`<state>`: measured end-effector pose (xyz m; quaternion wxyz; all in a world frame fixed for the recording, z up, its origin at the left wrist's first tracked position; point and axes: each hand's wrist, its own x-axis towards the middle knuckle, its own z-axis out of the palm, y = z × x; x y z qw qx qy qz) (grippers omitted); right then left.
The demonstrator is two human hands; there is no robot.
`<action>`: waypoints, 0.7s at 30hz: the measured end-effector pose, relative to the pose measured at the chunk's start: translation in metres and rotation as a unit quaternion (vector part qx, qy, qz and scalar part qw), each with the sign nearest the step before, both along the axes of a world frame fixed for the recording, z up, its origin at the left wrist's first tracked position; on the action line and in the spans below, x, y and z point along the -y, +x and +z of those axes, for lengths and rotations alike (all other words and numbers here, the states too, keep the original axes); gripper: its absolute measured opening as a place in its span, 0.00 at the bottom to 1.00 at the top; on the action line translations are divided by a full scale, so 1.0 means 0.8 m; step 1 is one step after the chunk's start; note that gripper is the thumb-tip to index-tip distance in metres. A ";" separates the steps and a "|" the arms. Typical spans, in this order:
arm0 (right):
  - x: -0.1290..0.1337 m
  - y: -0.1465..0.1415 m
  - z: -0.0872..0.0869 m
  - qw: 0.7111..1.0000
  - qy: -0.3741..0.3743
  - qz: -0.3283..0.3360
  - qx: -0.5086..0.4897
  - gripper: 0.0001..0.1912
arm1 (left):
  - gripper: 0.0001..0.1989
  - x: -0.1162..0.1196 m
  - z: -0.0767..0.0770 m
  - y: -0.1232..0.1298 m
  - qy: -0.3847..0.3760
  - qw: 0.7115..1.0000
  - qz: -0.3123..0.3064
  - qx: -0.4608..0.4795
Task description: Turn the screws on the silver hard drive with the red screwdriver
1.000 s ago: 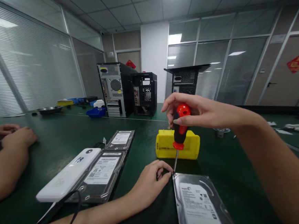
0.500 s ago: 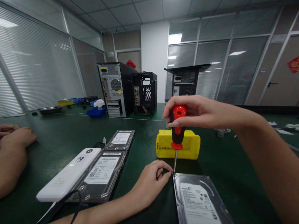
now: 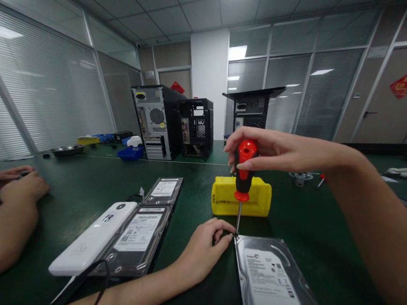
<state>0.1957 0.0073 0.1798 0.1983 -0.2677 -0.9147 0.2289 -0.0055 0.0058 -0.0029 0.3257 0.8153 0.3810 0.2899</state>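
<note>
My right hand (image 3: 256, 150) grips the red and black handle of a screwdriver (image 3: 246, 161) from above. Its shaft slants down to the far left corner of a silver hard drive (image 3: 272, 274) with a white label. At that same corner, my left hand (image 3: 211, 246) has its thumb and index finger nearly together beside the screwdriver's tip. Whatever lies between those fingertips is too small to make out. Just behind the drive, a yellow plastic bin (image 3: 225, 202) rests on the green table.
To the left lie two more hard drives (image 3: 139, 232) and a white power bank (image 3: 94, 238) with a black cable. Another person's hands (image 3: 25, 187) are at the far left. Computer cases (image 3: 159, 123) stand at the back. A small red-handled screwdriver (image 3: 321, 181) lies to the right.
My right hand has shifted slightly right and its wrist has risen, tilting the screwdriver's handle a little more to the right. My left hand keeps its place at the drive's corner.
</note>
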 end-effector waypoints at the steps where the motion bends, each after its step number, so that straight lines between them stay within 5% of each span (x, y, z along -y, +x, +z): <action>1: 0.001 0.000 0.000 1.000 -0.003 0.006 -0.005 0.17 | 0.10 0.000 0.001 0.000 0.000 1.000 -0.001 -0.002; 21: 0.020 -0.013 0.008 0.999 0.033 0.017 0.034 0.13 | 0.12 0.007 0.010 0.002 0.004 1.000 0.021 0.009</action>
